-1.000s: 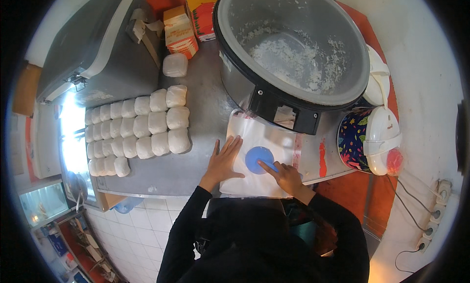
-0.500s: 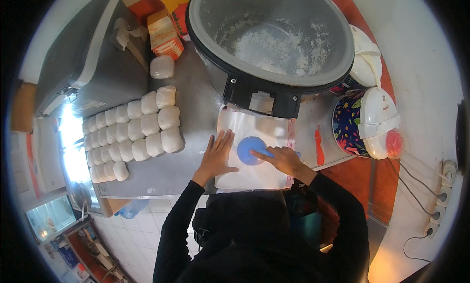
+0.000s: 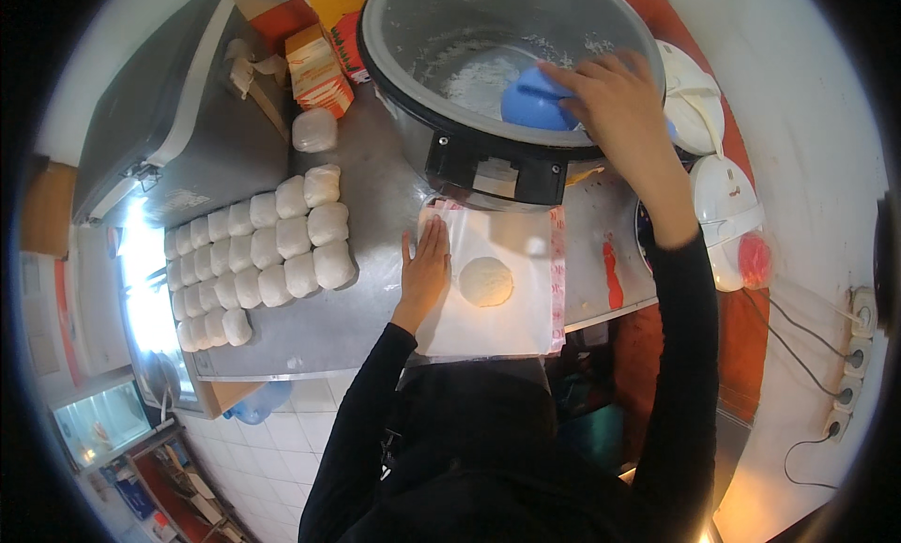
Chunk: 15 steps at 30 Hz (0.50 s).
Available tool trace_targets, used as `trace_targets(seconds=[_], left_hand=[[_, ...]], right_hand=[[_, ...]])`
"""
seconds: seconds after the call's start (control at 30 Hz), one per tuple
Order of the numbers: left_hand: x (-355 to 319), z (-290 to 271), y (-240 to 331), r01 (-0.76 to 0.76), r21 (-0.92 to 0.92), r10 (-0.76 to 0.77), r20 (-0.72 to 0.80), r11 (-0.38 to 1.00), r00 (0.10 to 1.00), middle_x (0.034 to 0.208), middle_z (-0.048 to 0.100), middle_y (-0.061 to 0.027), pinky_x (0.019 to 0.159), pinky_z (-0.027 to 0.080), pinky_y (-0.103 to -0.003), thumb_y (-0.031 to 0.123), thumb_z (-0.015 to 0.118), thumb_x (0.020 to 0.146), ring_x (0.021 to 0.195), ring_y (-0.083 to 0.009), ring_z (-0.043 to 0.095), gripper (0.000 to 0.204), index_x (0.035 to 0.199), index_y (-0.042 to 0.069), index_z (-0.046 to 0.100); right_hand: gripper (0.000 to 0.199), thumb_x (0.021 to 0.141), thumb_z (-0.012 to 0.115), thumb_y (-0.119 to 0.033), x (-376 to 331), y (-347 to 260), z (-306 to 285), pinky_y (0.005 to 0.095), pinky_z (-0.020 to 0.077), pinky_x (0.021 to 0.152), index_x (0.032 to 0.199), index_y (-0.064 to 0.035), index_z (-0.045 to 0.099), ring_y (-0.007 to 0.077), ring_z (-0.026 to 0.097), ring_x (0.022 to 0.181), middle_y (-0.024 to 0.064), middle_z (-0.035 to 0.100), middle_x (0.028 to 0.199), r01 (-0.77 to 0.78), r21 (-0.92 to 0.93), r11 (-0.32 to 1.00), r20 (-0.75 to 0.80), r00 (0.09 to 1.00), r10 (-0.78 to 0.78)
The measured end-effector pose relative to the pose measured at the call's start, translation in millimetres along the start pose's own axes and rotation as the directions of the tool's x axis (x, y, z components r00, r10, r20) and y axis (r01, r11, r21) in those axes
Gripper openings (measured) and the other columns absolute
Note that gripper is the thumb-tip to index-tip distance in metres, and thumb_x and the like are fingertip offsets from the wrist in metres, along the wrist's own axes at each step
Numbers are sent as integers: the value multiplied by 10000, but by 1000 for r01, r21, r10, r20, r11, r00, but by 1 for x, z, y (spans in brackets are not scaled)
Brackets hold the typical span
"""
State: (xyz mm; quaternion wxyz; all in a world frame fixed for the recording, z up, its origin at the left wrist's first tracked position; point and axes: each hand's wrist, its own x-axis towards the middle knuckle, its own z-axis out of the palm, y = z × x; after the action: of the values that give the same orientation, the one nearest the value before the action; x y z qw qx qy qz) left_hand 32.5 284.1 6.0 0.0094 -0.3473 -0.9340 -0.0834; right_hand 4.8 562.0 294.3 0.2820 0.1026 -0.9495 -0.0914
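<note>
My right hand [image 3: 615, 97] is closed around a blue plastic scoop [image 3: 537, 100], a round cup, tilted just inside the near right rim of a large grey rice cooker pot [image 3: 394, 64]. White rice [image 3: 479, 85] clings to the pot's bottom and walls. Below the pot, a flat round of rice [image 3: 486, 282] lies on a stack of white paper sheets [image 3: 502, 335]. My left hand [image 3: 428, 275] rests on the left edge of the paper, fingers stretched out and holding nothing.
Rows of white wrapped packets [image 3: 251, 247] stand on the metal counter [image 3: 375, 196] at left, beside a grey cooler box [image 3: 178, 102]. Behind them are orange cartons [image 3: 317, 69]. Patterned lidded containers [image 3: 718, 205] stand at right, near wall sockets with cords [image 3: 852, 355].
My right hand has lifted the blue scoop off the paper and carried it up and right into the pot. The rice round is uncovered. My left hand has shifted slightly right.
</note>
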Motion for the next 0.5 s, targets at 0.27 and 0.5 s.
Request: trace_targets(seconds=[0.27,0.5], left_hand=[[-5,-1,-7,-17,-267,-16,-122,964,992,1243,575,-42,1053,250,-513,179,550,899,1179,-172,520,440,1327,117,466],[38,-12,-11,77,-294,-61,64,953,996,959,593,-31,949,302,-530,240,648,835,978,-201,564,424,1228,134,525]], right_hand=[[126,726,719,-106,-90,-85,-8,341,460,638,841,-98,667,241,576,704,44,577,726,295,573,765,-349,932,-98],[439,822,649,-126,-209,-131,141,431,382,990,1246,-62,556,304,494,1164,149,547,1232,-435,395,809,414,870,266]])
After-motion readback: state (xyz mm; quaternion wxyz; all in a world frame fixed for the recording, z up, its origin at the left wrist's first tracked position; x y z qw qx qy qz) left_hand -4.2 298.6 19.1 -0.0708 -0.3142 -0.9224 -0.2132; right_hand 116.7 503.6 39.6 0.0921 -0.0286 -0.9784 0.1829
